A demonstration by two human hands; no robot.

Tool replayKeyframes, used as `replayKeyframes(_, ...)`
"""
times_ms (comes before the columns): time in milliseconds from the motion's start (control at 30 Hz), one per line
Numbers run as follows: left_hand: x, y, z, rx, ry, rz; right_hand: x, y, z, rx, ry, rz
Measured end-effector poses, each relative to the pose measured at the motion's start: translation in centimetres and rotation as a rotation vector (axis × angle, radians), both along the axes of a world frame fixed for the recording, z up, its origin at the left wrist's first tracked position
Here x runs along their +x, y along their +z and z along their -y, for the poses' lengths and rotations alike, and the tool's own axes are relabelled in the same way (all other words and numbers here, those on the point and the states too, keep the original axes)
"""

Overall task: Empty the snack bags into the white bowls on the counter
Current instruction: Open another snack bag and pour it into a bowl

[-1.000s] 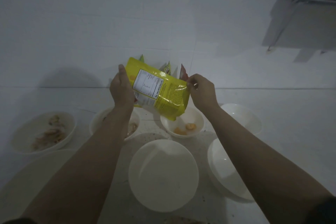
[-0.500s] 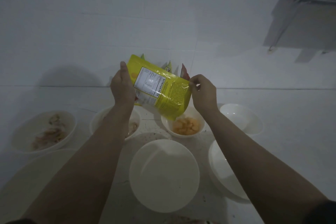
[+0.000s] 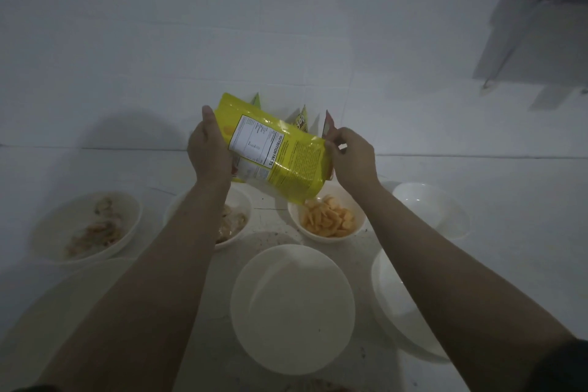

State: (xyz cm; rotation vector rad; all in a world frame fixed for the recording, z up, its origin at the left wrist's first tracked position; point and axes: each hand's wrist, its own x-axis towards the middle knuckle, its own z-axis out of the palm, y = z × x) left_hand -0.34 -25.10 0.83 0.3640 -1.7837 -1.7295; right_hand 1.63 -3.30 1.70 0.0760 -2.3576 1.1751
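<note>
While the counter (image 3: pixel 477 169) carries several white bowls, I judge the main risk is spillage: if the tilted yellow bag (image 3: pixel 280 156) swings wide of the bowl (image 3: pixel 327 219) beneath its low corner, orange snacks (image 3: pixel 327 218) could scatter. It hangs above that bowl, glossy, crinkled, its nutrition label facing me. My left hand (image 3: pixel 208 153) grips its left edge, fingers wrapped behind; my right hand (image 3: pixel 353 159) pinches the right edge. A loose pinch could drop it.
</note>
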Motion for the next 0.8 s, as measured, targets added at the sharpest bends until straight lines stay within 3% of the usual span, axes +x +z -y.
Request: replayKeyframes(800,2.5,0.2,0.2,0.31,0.081,-0.039,0.2,2.8,2.0,-0.16,0.064,-0.107)
